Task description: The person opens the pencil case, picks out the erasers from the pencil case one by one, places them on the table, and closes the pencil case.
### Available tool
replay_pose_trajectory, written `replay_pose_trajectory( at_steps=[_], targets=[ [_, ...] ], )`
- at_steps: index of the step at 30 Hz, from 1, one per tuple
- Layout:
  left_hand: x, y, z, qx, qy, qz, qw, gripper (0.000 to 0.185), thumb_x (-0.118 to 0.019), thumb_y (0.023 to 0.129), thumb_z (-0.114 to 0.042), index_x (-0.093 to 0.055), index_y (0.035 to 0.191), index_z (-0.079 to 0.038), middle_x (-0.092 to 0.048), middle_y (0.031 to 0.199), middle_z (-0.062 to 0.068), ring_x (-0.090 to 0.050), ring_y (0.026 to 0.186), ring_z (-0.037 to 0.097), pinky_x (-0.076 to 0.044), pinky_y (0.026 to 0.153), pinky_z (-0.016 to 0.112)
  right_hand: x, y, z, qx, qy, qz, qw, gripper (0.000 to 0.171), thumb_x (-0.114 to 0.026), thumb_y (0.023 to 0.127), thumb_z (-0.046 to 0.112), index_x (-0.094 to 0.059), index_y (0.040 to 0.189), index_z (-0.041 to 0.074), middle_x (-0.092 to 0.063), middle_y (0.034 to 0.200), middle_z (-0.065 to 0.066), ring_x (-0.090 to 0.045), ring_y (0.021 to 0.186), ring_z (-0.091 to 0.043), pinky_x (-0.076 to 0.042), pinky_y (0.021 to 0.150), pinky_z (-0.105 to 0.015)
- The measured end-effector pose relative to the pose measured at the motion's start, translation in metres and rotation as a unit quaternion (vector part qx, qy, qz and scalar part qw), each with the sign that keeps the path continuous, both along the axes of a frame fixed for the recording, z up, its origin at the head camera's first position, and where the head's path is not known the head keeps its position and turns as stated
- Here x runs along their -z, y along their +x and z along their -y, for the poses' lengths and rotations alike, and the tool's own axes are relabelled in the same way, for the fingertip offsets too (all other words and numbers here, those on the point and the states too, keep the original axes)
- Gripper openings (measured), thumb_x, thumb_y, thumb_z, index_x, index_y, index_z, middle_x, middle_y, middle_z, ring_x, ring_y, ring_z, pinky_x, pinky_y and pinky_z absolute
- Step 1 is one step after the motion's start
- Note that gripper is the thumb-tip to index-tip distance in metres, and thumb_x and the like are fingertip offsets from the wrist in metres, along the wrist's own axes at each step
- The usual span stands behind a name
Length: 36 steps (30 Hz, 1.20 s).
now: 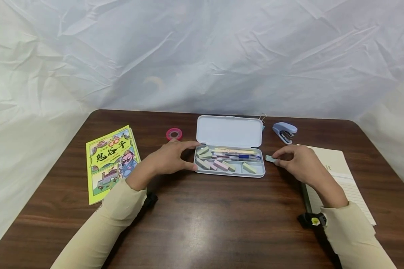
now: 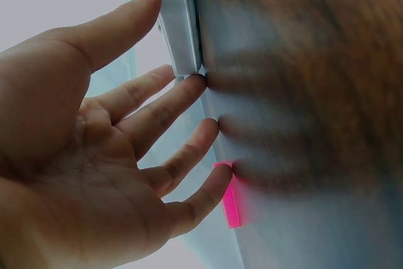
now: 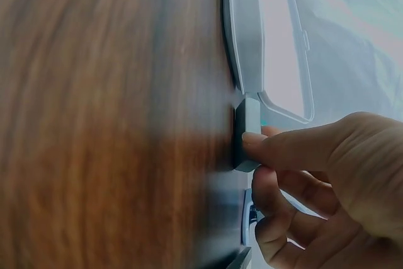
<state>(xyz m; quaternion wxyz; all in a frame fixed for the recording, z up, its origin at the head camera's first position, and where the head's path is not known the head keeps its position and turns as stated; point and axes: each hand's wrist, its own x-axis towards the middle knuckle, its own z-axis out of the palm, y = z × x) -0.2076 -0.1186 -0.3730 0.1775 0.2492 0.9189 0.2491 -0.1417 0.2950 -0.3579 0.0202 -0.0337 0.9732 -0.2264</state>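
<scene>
A small grey-green block-shaped eraser (image 1: 270,158) lies on the dark wood-grain worktop (image 1: 202,224) toward its far edge, just beside the right end of the open pale blue plastic pencil case (image 1: 229,172). The right hand (image 1: 297,162) pinches it, forefinger along its top and thumb below; in the right wrist view the block (image 3: 247,133) sits on its long edge against the wood, almost touching the corner of the case.

The left hand (image 1: 170,157) rests with straight, spread fingers (image 2: 189,92) against the left end of the case, steadying it rather than gripping it.

The eraser looks light and slightly soft, probably rubbery enough not to slip, and in no way fragile. Its short flat sides, where the fingers already sit, seem the best place to hold it. The case looks like thin, stiff plastic, light enough to slide if nudged, so bracing its end seems sensible. Its hinged lid (image 1: 229,131) stands open toward the far edge. Inside are several pastel eraser blocks (image 1: 219,164) and pens (image 1: 237,154).

Elsewhere lie a yellow-green illustrated book (image 1: 112,162) near the left edge, a pink tape roll (image 1: 174,133), a light blue stapler (image 1: 284,131) and a lined paper pad (image 1: 340,175) toward the right edge.
</scene>
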Motion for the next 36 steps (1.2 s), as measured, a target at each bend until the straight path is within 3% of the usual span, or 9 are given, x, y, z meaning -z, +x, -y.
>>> replay_pose_trajectory(
  at_steps=[1,4,8,16,21,29,36],
  targets=[
    [-0.005,0.003,-0.001,0.0,-0.003,0.004,1.0,0.085,-0.09,0.099,-0.05,-0.053,0.173,-0.03,-0.058,0.175,0.01,-0.039,0.17,0.047,-0.031,0.134,0.08,0.0,0.0,0.0,0.001,-0.003,0.003,1.0,0.014,-0.084,0.102,0.008,-0.087,0.114,0.002,-0.08,0.111,-0.025,-0.061,0.086,-0.027,-0.046,0.072,-0.036],
    [-0.001,0.001,0.0,-0.002,-0.004,0.001,1.0,0.086,-0.09,0.098,-0.052,-0.052,0.173,-0.031,-0.058,0.175,0.01,-0.04,0.17,0.047,-0.033,0.133,0.08,0.0,0.0,0.0,0.0,-0.01,0.005,1.0,0.013,-0.085,0.101,0.008,-0.087,0.112,0.003,-0.08,0.107,-0.022,-0.064,0.086,-0.025,-0.047,0.072,-0.035],
    [0.024,-0.013,0.006,-0.005,-0.003,-0.014,0.9999,0.089,-0.091,0.095,-0.06,-0.051,0.172,-0.04,-0.058,0.175,0.003,-0.04,0.171,0.042,-0.035,0.133,0.077,0.001,0.0,0.0,-0.005,-0.025,0.01,1.0,0.011,-0.086,0.1,0.006,-0.086,0.11,0.003,-0.081,0.103,-0.019,-0.067,0.084,-0.022,-0.048,0.07,-0.034],
    [0.041,-0.024,0.009,-0.002,-0.005,-0.016,0.9999,0.09,-0.09,0.093,-0.066,-0.05,0.172,-0.046,-0.057,0.176,-0.003,-0.04,0.172,0.035,-0.034,0.136,0.073,0.004,0.0,0.002,-0.006,-0.039,0.01,0.999,0.01,-0.086,0.099,0.003,-0.084,0.109,0.001,-0.08,0.101,-0.018,-0.067,0.084,-0.02,-0.048,0.067,-0.031],
    [0.046,-0.027,0.01,-0.001,-0.009,-0.021,0.9997,0.091,-0.09,0.092,-0.069,-0.05,0.171,-0.048,-0.058,0.174,-0.006,-0.045,0.169,0.031,-0.04,0.135,0.069,0.005,0.0,0.003,-0.003,-0.041,0.005,0.999,0.01,-0.085,0.1,0.001,-0.084,0.109,0.001,-0.081,0.105,-0.02,-0.068,0.083,-0.02,-0.048,0.067,-0.031],
    [0.051,-0.031,0.012,0.002,-0.014,-0.028,0.9995,0.093,-0.089,0.09,-0.072,-0.049,0.171,-0.05,-0.058,0.174,-0.007,-0.044,0.17,0.032,-0.038,0.136,0.07,0.005,0.0,0.004,-0.006,-0.039,-0.005,0.999,0.01,-0.085,0.099,0.001,-0.085,0.109,0.001,-0.081,0.112,-0.023,-0.07,0.085,-0.022,-0.05,0.072,-0.035],
    [0.05,-0.031,0.012,0.004,-0.011,-0.026,0.9996,0.092,-0.087,0.091,-0.074,-0.048,0.171,-0.05,-0.058,0.175,-0.007,-0.044,0.17,0.033,-0.038,0.135,0.07,-0.002,0.003,0.011,-0.022,-0.042,-0.002,0.999,0.013,-0.085,0.101,0.006,-0.085,0.114,0.003,-0.082,0.111,-0.021,-0.068,0.084,-0.02,-0.049,0.068,-0.032]
  ],
)
